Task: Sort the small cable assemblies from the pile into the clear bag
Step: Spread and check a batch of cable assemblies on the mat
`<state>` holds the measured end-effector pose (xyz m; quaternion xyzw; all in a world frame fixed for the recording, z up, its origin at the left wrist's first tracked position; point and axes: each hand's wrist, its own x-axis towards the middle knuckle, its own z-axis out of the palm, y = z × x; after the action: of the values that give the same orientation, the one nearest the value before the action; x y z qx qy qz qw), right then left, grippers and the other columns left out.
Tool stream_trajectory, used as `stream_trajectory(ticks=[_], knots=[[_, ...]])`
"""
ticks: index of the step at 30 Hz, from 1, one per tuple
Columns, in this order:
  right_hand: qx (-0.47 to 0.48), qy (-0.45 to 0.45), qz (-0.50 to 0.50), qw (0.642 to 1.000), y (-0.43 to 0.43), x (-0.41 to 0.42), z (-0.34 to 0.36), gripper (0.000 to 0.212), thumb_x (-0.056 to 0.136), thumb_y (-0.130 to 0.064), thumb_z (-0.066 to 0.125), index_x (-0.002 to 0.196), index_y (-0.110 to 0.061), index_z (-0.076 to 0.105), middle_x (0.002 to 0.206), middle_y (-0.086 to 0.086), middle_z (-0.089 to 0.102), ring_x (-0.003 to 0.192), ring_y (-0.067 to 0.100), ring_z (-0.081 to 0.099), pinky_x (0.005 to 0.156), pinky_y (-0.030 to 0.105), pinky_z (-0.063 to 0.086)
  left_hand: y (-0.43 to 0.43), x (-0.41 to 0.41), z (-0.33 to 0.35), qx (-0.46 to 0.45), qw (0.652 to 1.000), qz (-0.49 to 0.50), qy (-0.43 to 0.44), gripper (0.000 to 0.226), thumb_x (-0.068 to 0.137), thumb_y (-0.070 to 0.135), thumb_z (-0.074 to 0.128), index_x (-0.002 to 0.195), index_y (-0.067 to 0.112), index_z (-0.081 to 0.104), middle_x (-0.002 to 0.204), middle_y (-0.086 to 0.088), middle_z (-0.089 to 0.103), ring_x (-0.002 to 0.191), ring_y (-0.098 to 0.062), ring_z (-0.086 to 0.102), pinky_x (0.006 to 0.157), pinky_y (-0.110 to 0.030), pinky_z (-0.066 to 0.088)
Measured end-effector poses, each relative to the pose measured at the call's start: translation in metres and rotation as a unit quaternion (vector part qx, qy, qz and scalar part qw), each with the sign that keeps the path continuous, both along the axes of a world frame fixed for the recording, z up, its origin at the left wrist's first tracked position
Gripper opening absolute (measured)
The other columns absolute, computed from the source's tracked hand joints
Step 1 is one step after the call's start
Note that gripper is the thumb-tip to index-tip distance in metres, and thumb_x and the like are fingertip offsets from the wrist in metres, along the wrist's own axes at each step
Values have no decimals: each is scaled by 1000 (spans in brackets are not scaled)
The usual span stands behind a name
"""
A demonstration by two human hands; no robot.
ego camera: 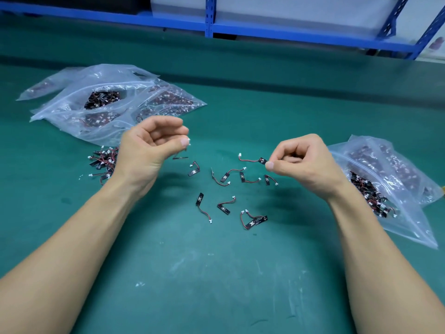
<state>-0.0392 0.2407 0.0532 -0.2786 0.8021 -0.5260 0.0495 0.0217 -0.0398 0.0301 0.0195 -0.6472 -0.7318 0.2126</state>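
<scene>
Pinching a cable assembly (252, 160) in the right hand (304, 162), a second assembly (180, 157) dangling from the left hand (149, 145), above the desk (216, 273). Pile (103, 162) left, clear bag (407, 225) right. Fingertip grips may slip; dangling wire may snag loose assemblies (225, 177).

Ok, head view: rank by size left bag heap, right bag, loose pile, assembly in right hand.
Largest first:
left bag heap
right bag, nearer, so unsure
loose pile, partly behind left hand
assembly in right hand
</scene>
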Motion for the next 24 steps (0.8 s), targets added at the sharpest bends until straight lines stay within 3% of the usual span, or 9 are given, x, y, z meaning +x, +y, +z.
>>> stream_trajectory(ticks=[3,8,11,14,16,19,24], knots=[[93,6,10,996,7,0,0,19,73,-19,69,61,-5,63,48,-6,23,52,15,18,47,17,23,-19,-2,-2,-121,988,97,5,35,78,-9,75,92,22,68,82,9,75,78,-5,70,76,-17,54],[242,-7,56,969,11,-1,0,33,78,-16,76,52,-8,58,44,-7,29,46,10,23,45,19,24,-38,-5,-12,-332,919,212,-10,35,74,-6,65,92,24,69,82,12,69,69,-2,66,68,-17,57],[309,-44,75,947,11,-1,1,46,79,-36,80,48,-8,59,38,-8,37,44,11,26,45,24,23,-44,-8,-17,-385,896,219,-23,36,73,-6,62,93,23,70,82,8,69,66,4,62,69,-12,53],[284,-57,47,956,11,-3,1,55,75,-48,69,43,-9,48,43,-1,31,47,16,22,48,27,21,-49,-11,-20,-415,882,220,-35,35,74,-6,63,95,20,72,82,9,68,66,11,60,70,-5,48],[260,-44,23,964,11,-4,-1,52,77,-42,68,47,-6,45,43,-5,31,46,14,22,45,23,21,-49,-12,-22,-432,875,215,-42,34,75,-6,64,96,19,73,83,10,68,67,7,61,72,-8,48],[270,-18,13,963,9,-4,-4,39,81,-30,77,53,-12,58,42,-9,29,46,11,23,44,17,22,-48,-11,-22,-460,863,206,-41,30,78,-4,68,98,18,72,87,10,69,74,-9,63,77,-20,47],[329,17,33,944,2,-3,-6,25,64,-42,89,60,-27,70,43,-9,30,46,11,28,44,19,23,-38,-9,-20,-502,849,167,5,25,80,6,74,100,21,71,91,13,68,81,-14,56,81,-26,43]])
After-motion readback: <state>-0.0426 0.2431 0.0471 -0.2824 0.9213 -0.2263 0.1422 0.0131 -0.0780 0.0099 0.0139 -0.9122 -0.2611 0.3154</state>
